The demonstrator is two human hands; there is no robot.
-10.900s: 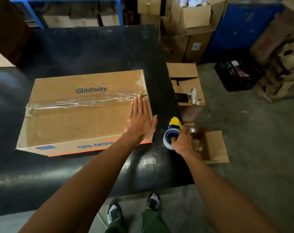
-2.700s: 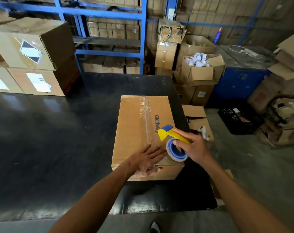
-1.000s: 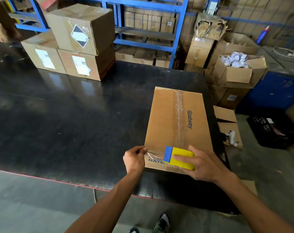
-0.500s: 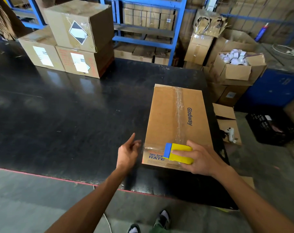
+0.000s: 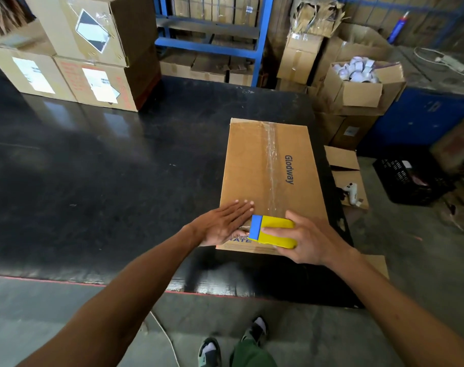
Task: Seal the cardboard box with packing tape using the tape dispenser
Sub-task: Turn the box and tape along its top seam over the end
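Observation:
A brown "Glodway" cardboard box (image 5: 252,165) lies lengthwise on the black table (image 5: 106,181), near its right edge. A strip of clear tape (image 5: 272,160) runs down the top seam. My right hand (image 5: 307,241) grips the yellow and blue tape dispenser (image 5: 272,231), which rests on the box's near end over the seam. My left hand (image 5: 222,225) lies flat, fingers together, on the box's near left corner, right beside the dispenser's blue end. The tape roll is hidden under my hand.
Stacked labelled cartons (image 5: 87,56) stand at the table's far left. Blue shelving (image 5: 215,46) is behind. Open boxes (image 5: 363,83) and a low carton with a white tool (image 5: 352,193) sit right of the table. A black crate (image 5: 408,176) is on the floor.
My left hand, lifted off to the left half a second ago, has come back and pressed flat on the box's near corner. The dispenser has stayed at the near end.

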